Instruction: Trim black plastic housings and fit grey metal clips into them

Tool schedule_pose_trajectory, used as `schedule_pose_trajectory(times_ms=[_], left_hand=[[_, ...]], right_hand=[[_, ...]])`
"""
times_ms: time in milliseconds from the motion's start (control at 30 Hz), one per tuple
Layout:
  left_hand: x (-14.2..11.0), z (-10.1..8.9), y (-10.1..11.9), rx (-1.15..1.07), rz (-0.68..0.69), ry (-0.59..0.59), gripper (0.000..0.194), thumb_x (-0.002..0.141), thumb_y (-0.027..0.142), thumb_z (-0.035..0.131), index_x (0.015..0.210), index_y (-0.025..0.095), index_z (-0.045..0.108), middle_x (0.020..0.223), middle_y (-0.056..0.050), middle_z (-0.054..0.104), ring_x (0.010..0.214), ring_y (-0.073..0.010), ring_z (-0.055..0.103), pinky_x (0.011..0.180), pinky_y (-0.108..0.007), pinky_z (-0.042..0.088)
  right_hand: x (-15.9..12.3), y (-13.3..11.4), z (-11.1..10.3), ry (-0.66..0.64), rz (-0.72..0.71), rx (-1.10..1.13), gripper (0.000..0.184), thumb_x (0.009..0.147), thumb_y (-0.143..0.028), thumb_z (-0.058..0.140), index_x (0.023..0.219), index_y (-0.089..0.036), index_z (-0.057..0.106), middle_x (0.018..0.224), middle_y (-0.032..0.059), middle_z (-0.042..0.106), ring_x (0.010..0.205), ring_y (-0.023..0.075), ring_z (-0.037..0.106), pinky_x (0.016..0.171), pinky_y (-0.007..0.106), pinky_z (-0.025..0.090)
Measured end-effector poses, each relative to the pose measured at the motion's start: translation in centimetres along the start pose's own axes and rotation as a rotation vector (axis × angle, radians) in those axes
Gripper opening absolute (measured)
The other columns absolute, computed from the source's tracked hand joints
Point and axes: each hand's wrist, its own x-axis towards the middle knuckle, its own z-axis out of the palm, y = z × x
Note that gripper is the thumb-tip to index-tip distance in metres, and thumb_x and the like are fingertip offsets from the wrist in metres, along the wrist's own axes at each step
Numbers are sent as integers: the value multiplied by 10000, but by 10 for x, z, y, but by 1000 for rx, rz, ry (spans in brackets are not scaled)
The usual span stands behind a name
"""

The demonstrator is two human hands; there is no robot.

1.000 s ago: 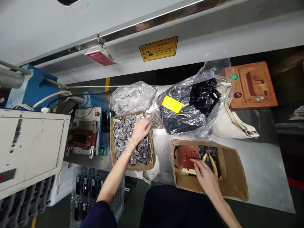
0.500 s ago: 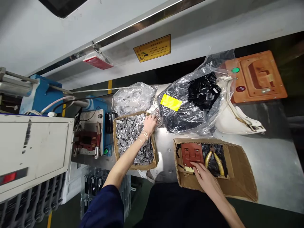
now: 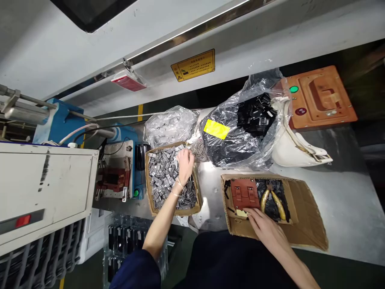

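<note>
My left hand (image 3: pixel 185 163) is over the right side of a cardboard box (image 3: pixel 149 192) full of small grey parts (image 3: pixel 164 172). Its fingers are bent and close together; their tips, and whatever they may hold, are hidden. Just right of that hand lies a pile of thin metal pieces (image 3: pixel 199 150). My right hand (image 3: pixel 266 226) rests palm down over the near side of a second cardboard box (image 3: pixel 306 218), fingers stretched out. Its fingertips are at the lower edge of a reddish-brown fixture block (image 3: pixel 244 193), beside a pale yellow piece (image 3: pixel 241 213).
Pliers with yellow handles (image 3: pixel 278 204) lie right of the block. A plastic bag of black parts (image 3: pixel 234 148) and a clear bag (image 3: pixel 170 126) stand behind. At left are a blue machine (image 3: pixel 57 122) and white cabinet (image 3: pixel 45 180); an orange case (image 3: pixel 325 96) is far right.
My left hand has moved left and slightly nearer, from the metal pieces to over the grey parts. My right hand stays by the block. The whole view has shifted a little.
</note>
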Motion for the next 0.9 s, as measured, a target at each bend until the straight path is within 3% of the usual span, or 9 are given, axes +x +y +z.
schedule_pose_trajectory(times_ms=[67, 133, 200, 267, 333, 500, 600, 767, 900], left_hand=[[-27, -20, 20, -107, 32, 35, 216, 1041, 215, 271, 920, 225, 450, 1053, -116, 593, 1031, -265, 534, 933, -411, 429], [-57, -42, 45, -300, 160, 82, 169, 1040, 214, 327, 971, 233, 481, 1063, -100, 601, 1059, -260, 539, 938, -399, 414], [-84, -62, 69, -411, 326, 117, 134, 1005, 164, 411, 1013, 244, 519, 1029, -81, 630, 1014, -264, 565, 936, -413, 383], [-102, -77, 87, -408, 463, 170, 183, 952, 118, 483, 1050, 256, 554, 997, -66, 655, 958, -263, 586, 936, -419, 361], [-112, -87, 97, -350, 557, 238, 242, 914, 98, 525, 1087, 257, 581, 957, -58, 672, 910, -257, 594, 927, -410, 359], [-119, -91, 99, -221, 648, 334, 216, 979, 121, 506, 1152, 216, 594, 935, -61, 698, 880, -230, 596, 918, -393, 383], [-119, -89, 96, -171, 669, 361, 166, 1064, 166, 428, 1085, 171, 592, 920, -64, 695, 892, -208, 595, 927, -389, 386], [-116, -88, 95, -117, 713, 371, 220, 1105, 178, 387, 1028, 140, 589, 913, -70, 692, 911, -185, 580, 909, -373, 369], [-116, -87, 95, -125, 729, 353, 209, 1108, 173, 393, 1029, 132, 582, 910, -66, 688, 911, -177, 576, 929, -372, 362]], right_hand=[[-7, -31, -21, 32, -44, 83, 466, 954, -448, 330, 1089, -270, 739, 1162, 84, 747, 1012, 299, 732, 780, 417, 613], [-16, -73, -46, 94, -145, 262, 368, 1001, -437, 418, 1130, -279, 724, 1147, 66, 754, 1010, 256, 738, 812, 356, 613], [-24, -117, -70, 292, -276, 440, 242, 1027, -353, 503, 1106, -278, 719, 1060, 42, 767, 908, 191, 747, 831, 290, 601], [-28, -153, -86, 428, -353, 550, 137, 998, -310, 606, 1075, -266, 710, 993, 32, 758, 815, 157, 728, 782, 254, 596], [-29, -176, -92, 469, -358, 629, 129, 943, -333, 706, 1041, -249, 705, 925, 24, 743, 735, 146, 703, 714, 243, 597], [-27, -187, -87, 439, -299, 767, 117, 892, -327, 766, 925, -226, 718, 834, 10, 735, 673, 142, 700, 655, 221, 613], [-24, -187, -88, 440, -345, 817, 46, 884, -254, 761, 895, -234, 721, 844, -4, 735, 708, 122, 710, 671, 168, 608], [-22, -190, -93, 373, -352, 849, 87, 865, -204, 765, 928, -254, 732, 891, -25, 732, 714, 93, 714, 636, 103, 592], [-24, -189, -90, 466, -358, 859, 106, 862, -156, 766, 900, -256, 761, 896, -35, 752, 719, 90, 728, 703, 108, 609]])
